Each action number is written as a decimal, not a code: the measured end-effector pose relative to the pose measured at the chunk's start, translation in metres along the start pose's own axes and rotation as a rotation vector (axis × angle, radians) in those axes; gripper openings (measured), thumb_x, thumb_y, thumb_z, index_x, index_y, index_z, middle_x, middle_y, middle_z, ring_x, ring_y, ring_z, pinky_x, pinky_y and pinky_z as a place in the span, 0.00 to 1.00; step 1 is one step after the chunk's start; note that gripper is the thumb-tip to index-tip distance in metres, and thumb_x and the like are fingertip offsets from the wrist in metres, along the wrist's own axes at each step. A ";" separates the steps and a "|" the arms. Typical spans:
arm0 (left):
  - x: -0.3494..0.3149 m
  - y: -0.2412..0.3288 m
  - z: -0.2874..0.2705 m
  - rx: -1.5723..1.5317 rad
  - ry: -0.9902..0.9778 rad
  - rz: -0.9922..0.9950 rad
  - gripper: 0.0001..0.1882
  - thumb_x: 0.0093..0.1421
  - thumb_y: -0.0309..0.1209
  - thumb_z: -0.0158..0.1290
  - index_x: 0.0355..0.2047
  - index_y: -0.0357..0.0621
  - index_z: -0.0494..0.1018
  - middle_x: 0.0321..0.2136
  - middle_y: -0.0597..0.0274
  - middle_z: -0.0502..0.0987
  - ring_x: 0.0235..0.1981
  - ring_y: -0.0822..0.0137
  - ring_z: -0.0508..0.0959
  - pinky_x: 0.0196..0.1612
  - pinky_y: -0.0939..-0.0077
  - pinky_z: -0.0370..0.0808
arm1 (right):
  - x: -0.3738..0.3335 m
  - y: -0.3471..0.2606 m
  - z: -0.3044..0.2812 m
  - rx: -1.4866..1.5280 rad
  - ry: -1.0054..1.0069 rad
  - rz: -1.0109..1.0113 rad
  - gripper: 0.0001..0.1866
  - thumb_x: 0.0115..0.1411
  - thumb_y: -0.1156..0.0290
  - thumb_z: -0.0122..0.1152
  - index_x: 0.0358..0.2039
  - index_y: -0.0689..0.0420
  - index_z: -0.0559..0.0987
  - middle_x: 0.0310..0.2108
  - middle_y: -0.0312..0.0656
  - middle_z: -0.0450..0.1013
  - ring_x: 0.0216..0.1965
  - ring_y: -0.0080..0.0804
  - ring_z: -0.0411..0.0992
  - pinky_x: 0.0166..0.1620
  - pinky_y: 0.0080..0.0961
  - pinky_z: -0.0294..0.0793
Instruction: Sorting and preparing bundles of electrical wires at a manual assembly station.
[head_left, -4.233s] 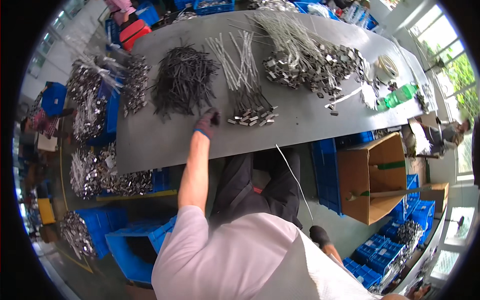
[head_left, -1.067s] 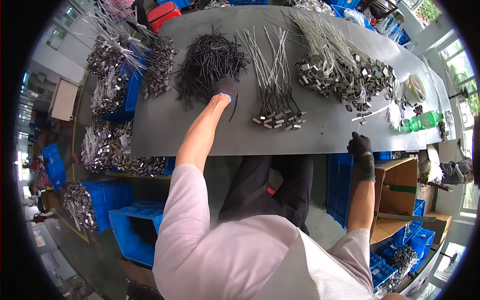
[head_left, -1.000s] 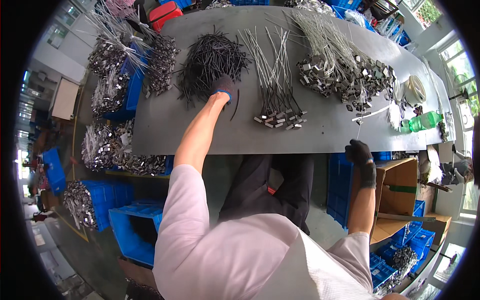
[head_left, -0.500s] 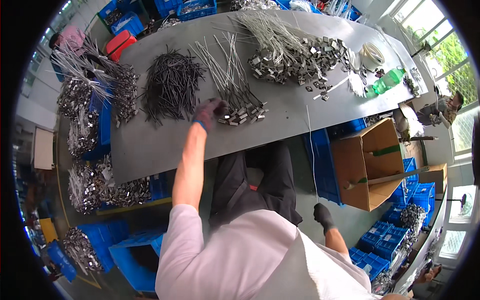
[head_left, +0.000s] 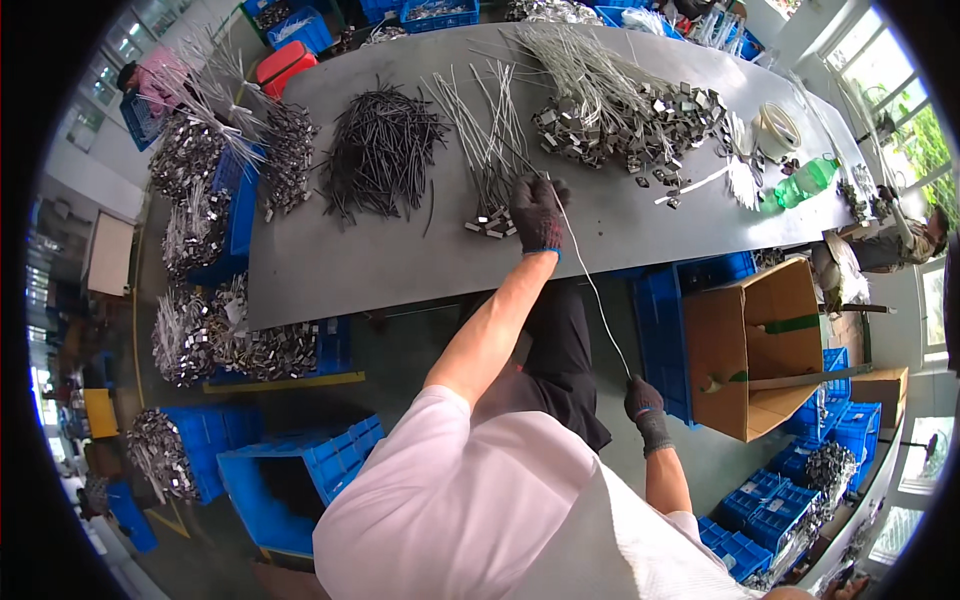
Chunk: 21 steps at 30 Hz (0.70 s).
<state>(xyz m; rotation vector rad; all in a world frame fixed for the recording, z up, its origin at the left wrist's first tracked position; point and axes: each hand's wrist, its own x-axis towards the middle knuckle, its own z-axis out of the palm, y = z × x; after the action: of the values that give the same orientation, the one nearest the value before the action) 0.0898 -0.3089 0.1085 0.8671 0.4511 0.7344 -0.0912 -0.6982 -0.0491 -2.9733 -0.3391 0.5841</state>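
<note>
A long, thin white wire (head_left: 598,290) runs from the table down past its front edge. My right hand (head_left: 645,400), in a dark knit glove, is closed on the lower end, beside the cardboard box. At the upper end my left hand (head_left: 538,212), gloved with a blue cuff, has its fingers bent closed around the wire; its fingertips are partly hidden. Just beside and partly under that hand lies a small bunch of white wires with dark sleeves and metal ends (head_left: 490,222). A heap of short black tubes (head_left: 385,150) lies to the left.
A larger pile of wires with square metal ends (head_left: 630,120) covers the far right of the grey table (head_left: 350,275). Near it are a roll of tape (head_left: 778,132) and a green bottle (head_left: 805,183). Blue crates (head_left: 665,340) and an open cardboard box (head_left: 750,350) stand at right.
My left hand has moved right, from beside the black tubes to the white wire's upper end. That end has shifted left. My view has turned slightly.
</note>
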 end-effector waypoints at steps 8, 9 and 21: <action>-0.015 0.008 -0.014 0.120 -0.174 -0.100 0.08 0.68 0.31 0.53 0.37 0.38 0.73 0.26 0.59 0.81 0.23 0.70 0.80 0.25 0.76 0.78 | -0.003 -0.011 -0.011 0.430 -0.008 0.005 0.12 0.66 0.61 0.55 0.39 0.57 0.78 0.29 0.51 0.78 0.29 0.49 0.78 0.32 0.43 0.76; -0.019 0.002 -0.017 0.238 -0.310 -0.153 0.08 0.66 0.30 0.55 0.35 0.37 0.75 0.26 0.60 0.81 0.24 0.72 0.80 0.27 0.76 0.78 | 0.003 -0.033 -0.034 0.830 -0.079 0.033 0.13 0.66 0.60 0.57 0.41 0.58 0.78 0.28 0.48 0.78 0.26 0.43 0.78 0.30 0.39 0.76; -0.032 0.001 -0.044 0.431 -0.573 -0.495 0.10 0.56 0.32 0.61 0.34 0.37 0.82 0.26 0.63 0.82 0.29 0.73 0.81 0.33 0.77 0.79 | 0.192 -0.205 -0.142 0.347 0.716 -0.450 0.28 0.52 0.76 0.63 0.55 0.64 0.71 0.47 0.57 0.74 0.47 0.57 0.74 0.50 0.42 0.76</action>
<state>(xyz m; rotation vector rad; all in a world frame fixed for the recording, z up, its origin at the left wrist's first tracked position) 0.0405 -0.3089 0.0860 1.2549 0.2882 -0.0880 0.0952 -0.4608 0.0394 -2.4297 -0.7042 -0.4189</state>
